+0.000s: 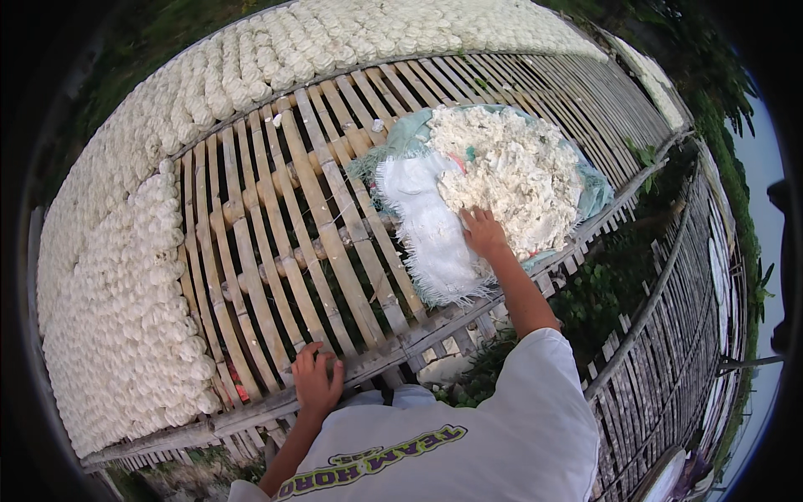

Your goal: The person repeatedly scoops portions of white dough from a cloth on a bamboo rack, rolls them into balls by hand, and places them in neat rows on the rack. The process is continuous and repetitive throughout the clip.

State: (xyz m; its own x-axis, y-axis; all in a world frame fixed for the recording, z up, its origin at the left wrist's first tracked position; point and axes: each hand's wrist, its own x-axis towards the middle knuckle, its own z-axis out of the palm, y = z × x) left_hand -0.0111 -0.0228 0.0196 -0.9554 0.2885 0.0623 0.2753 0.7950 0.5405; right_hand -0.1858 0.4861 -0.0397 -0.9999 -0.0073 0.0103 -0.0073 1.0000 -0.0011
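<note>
A heap of loose, crumbly white material (pixel 510 176) lies on pale green and white woven sacks with frayed edges, on a slatted bamboo rack (pixel 309 234). My right hand (pixel 483 227) is at the lower left of the heap, where it meets the white sack (pixel 418 201), its fingers spread with their tips against the material. My left hand (pixel 318 376) is at the near edge of the rack, fingers apart and slightly bent over the slats, holding nothing.
Dense rows of white, rounded bundles (pixel 109 293) cover the rack's left and far parts. Another bamboo rack (pixel 652 351) stands at the right, with green plants (pixel 594 293) between the racks. A rail (pixel 401 347) runs along the near edge in front of my body.
</note>
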